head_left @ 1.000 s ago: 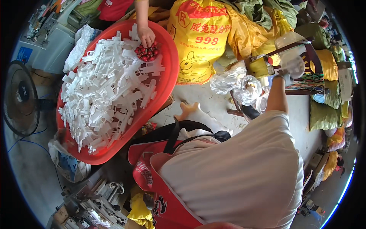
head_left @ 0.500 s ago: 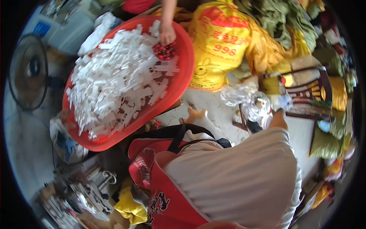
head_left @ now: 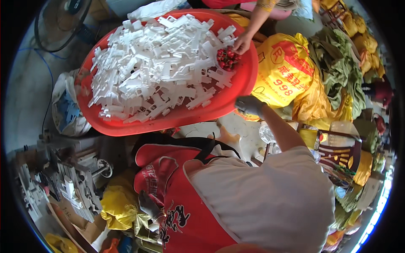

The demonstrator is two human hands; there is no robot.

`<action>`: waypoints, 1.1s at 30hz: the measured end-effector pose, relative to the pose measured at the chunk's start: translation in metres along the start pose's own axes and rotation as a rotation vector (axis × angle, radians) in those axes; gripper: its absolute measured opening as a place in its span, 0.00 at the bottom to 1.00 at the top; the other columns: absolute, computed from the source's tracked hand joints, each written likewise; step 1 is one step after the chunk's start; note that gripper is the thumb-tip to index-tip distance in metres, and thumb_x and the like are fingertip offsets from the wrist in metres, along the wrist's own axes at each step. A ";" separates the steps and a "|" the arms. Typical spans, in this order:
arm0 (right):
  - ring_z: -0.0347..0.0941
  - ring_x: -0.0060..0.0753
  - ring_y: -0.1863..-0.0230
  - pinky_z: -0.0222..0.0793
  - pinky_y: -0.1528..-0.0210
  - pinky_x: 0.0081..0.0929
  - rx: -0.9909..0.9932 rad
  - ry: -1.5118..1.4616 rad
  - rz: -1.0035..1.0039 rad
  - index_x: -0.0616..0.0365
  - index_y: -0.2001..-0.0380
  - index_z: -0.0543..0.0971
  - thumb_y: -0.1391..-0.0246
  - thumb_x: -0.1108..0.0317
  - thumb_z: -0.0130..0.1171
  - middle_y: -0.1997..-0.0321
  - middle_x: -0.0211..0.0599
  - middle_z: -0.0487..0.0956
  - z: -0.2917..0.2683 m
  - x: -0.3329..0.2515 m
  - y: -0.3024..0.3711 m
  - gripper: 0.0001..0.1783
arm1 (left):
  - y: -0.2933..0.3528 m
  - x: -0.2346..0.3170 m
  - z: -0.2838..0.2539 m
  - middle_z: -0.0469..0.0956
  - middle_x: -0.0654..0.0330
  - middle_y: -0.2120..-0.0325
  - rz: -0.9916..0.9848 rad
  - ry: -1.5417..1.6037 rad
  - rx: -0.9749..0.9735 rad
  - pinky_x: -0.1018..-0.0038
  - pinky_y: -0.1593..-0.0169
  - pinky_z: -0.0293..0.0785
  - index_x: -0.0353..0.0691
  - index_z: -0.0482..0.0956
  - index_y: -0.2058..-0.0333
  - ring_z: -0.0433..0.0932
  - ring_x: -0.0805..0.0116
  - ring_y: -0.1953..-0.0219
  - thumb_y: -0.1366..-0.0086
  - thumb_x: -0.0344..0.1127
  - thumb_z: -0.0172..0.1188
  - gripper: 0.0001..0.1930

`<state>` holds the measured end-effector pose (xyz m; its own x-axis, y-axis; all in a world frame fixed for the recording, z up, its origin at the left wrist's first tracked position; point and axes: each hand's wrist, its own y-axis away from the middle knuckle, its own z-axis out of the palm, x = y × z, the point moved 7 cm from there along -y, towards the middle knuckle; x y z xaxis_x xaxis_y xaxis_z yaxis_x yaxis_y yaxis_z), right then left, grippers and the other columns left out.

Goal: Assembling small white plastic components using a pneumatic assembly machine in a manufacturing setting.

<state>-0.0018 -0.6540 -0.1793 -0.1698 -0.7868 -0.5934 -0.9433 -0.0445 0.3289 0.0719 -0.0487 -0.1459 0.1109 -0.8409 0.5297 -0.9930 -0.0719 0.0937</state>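
My right hand [head_left: 249,105], in a dark grey glove, reaches out at the near right rim of a large red tub [head_left: 164,126]. Its fingers look loosely bent and apart, with nothing visible in them. White flat plastic pieces [head_left: 156,63] fill the tub in a heap. At the tub's right end lies a cluster of red cherries [head_left: 227,59], and a co-worker's bare hand [head_left: 242,44] touches it from the far side. My left hand [head_left: 147,204], also gloved in grey, is low beside my red apron [head_left: 190,219]; its fingers are hardly distinguishable.
A stuffed yellow sack [head_left: 282,63] stands right of the tub, with green sacking [head_left: 337,63] behind it. A wooden chair [head_left: 337,154] is at my right. Metal machinery [head_left: 80,181] and a yellow bag [head_left: 118,206] are at lower left. A fan [head_left: 61,25] stands far left.
My right arm has come up from beside my body to the tub's rim. My view has shifted, so the tub sits farther right. The co-worker's hand stays at the cherries.
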 end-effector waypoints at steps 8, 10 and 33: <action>0.73 0.46 0.58 0.71 0.59 0.40 0.625 -0.002 0.561 0.46 0.60 0.75 0.47 0.60 0.50 0.60 0.38 0.76 -0.068 0.077 -0.057 0.12 | 0.043 0.008 0.006 0.78 0.51 0.64 -0.142 0.083 0.026 0.69 0.62 0.73 0.34 0.76 0.56 0.77 0.60 0.66 0.36 0.37 0.51 0.15; 0.73 0.49 0.57 0.70 0.57 0.42 0.721 0.065 0.572 0.45 0.58 0.74 0.46 0.58 0.49 0.58 0.40 0.75 -0.081 0.104 -0.057 0.13 | 0.047 -0.005 0.016 0.78 0.52 0.66 -0.340 0.229 -0.013 0.71 0.65 0.72 0.34 0.76 0.56 0.75 0.64 0.68 0.37 0.37 0.52 0.15; 0.70 0.17 0.73 0.64 0.76 0.16 1.019 -0.936 0.336 0.53 0.51 0.70 0.50 0.75 0.59 0.59 0.28 0.74 -0.075 0.131 -0.076 0.22 | 0.047 -0.017 0.037 0.79 0.50 0.66 -0.215 0.102 -0.005 0.64 0.60 0.73 0.37 0.78 0.59 0.78 0.53 0.64 0.38 0.36 0.51 0.13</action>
<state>0.0694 -0.7993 -0.2271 -0.1668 0.0372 -0.9853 -0.5427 0.8309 0.1232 0.0216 -0.0577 -0.1821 0.3237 -0.7481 0.5792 -0.9459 -0.2408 0.2175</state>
